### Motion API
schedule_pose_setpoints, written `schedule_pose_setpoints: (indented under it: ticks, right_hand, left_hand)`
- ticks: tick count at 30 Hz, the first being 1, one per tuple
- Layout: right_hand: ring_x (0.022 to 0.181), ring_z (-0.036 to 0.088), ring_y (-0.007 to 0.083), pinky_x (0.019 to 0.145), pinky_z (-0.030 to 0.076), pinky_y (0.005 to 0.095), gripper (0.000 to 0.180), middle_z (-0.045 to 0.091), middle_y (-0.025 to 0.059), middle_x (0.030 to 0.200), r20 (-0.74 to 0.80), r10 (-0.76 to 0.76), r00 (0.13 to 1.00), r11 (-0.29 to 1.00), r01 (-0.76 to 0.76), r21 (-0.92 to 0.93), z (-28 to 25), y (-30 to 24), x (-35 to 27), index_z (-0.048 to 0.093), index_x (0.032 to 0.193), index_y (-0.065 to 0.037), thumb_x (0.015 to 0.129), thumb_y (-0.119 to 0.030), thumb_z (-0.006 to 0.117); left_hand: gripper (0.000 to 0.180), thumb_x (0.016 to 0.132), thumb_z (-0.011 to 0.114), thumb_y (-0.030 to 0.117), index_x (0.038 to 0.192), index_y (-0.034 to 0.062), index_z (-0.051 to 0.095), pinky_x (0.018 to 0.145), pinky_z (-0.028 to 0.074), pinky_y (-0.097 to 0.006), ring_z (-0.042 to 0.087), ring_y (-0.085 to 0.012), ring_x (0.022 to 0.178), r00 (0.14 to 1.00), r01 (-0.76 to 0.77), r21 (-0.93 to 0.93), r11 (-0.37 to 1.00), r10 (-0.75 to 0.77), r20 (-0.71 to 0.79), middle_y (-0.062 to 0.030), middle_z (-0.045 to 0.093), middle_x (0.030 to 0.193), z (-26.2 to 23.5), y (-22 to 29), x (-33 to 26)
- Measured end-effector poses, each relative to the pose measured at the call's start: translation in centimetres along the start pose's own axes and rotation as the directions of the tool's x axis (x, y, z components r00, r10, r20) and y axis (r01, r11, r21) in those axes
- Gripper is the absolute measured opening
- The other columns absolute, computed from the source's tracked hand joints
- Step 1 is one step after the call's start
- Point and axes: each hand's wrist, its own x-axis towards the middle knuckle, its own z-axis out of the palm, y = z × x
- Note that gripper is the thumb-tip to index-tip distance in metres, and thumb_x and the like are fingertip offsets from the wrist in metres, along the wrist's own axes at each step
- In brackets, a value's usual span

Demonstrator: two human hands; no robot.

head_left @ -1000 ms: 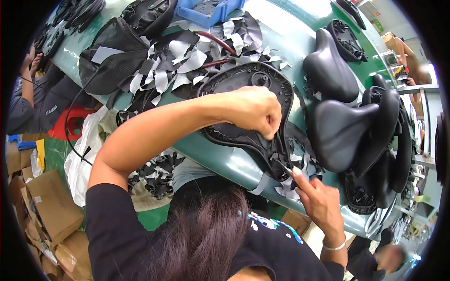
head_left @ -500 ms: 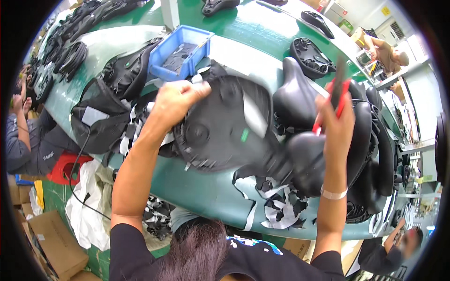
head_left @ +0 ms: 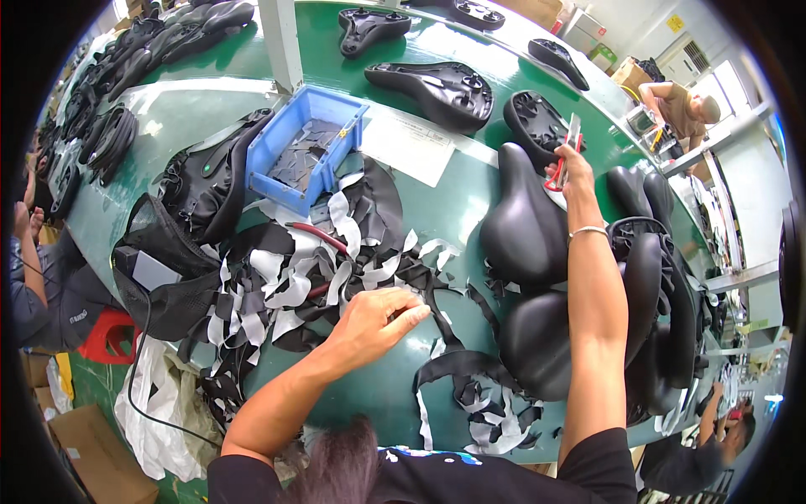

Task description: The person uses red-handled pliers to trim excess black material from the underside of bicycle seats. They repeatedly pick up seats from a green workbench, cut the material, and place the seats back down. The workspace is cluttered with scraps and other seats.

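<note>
My right hand [head_left: 575, 172] is closed around red-handled scissors [head_left: 556, 174], their blades pointing away from me, beside an upturned black bicycle saddle [head_left: 537, 126] on the far green surface. Another upturned saddle [head_left: 437, 91] lies to the left of it. Over the table, my left hand [head_left: 378, 323] is loosely curled, with a gap between thumb and fingers and nothing visible in it. It is nearest to a heap of black and white trimmed scraps [head_left: 290, 269], in which a dark red handle [head_left: 319, 238] shows. Smooth black saddles [head_left: 525, 218] lie by my right forearm.
A blue bin [head_left: 281, 191] with flat dark pieces stands behind the scraps. Beside it are a paper sheet [head_left: 411, 147] and a grey post [head_left: 280, 46]. More scraps [head_left: 495, 412] lie along the near edge. A black mesh bag [head_left: 168, 260] sits at left. Other people work on both sides.
The black saddle piece is out of my left hand, which has come down nearer me. An upturned saddle now lies on the far green surface. My right hand moved farther away with the scissors.
</note>
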Motion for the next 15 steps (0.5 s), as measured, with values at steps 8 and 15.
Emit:
schedule_pose_setpoints:
  ticks: [8, 15]
  right_hand:
    - [0.062, 0.058, 0.0130, 0.053, 0.050, 0.0260, 0.026, 0.054, 0.0033, 0.081, 0.407, -0.134, 0.904, 0.991, 0.121, 0.058, -1.9, -4.4, -23.7, 0.056, 0.099, -0.003, 0.080, -0.017, 0.066]
    - [0.077, 0.056, 0.0123, 0.073, 0.047, 0.0279, 0.038, 0.063, 0.0089, 0.091, 0.669, 0.024, 0.742, 0.916, 0.252, -0.313, -7.1, 4.9, -35.9, 0.058, 0.114, 0.001, 0.080, -0.011, 0.070]
  left_hand:
    - [0.053, 0.098, 0.037, 0.051, 0.121, 0.0060, 0.054, 0.078, 0.048, -0.033, 0.060, -0.0184, 0.094, 0.983, 0.151, -0.694, 0.704, -0.184, 0.027, -0.0063, 0.062, 0.101, -1.9, -1.8, 0.6]
    - [0.060, 0.081, 0.068, 0.030, 0.125, -0.0034, 0.046, 0.084, 0.050, -0.028, 0.061, -0.0144, 0.096, 0.925, 0.331, -0.691, 0.642, -0.364, 0.105, -0.0119, 0.060, 0.109, -3.1, 0.5, -3.1]
